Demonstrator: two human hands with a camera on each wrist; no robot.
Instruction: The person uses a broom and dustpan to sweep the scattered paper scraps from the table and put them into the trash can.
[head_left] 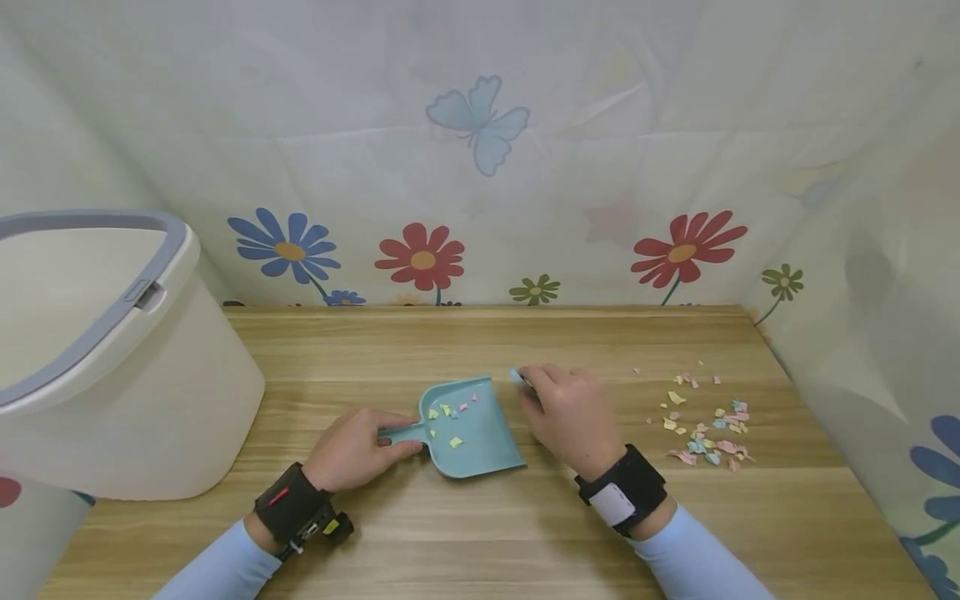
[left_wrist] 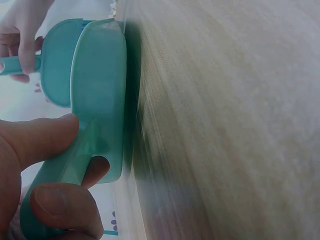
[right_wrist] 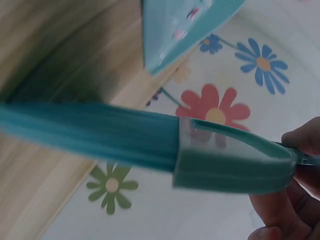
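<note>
A teal dustpan (head_left: 472, 454) lies on the wooden table with several yellow, pink and blue paper scraps (head_left: 456, 442) in it. My left hand (head_left: 358, 450) grips its handle, thumb on top, as the left wrist view shows. Just right of the pan's open edge, my right hand (head_left: 568, 415) holds a small teal brush (right_wrist: 235, 157) by its handle. In the right wrist view its bristles (right_wrist: 95, 132) point away from the fingers, toward the table. From the head, the right hand hides most of the brush.
Many coloured paper scraps (head_left: 712, 446) lie scattered on the table (head_left: 480, 550) to the right. A white bin (head_left: 172, 375) with a grey rim stands at the left. Behind the table hangs a flowered curtain (head_left: 345, 167).
</note>
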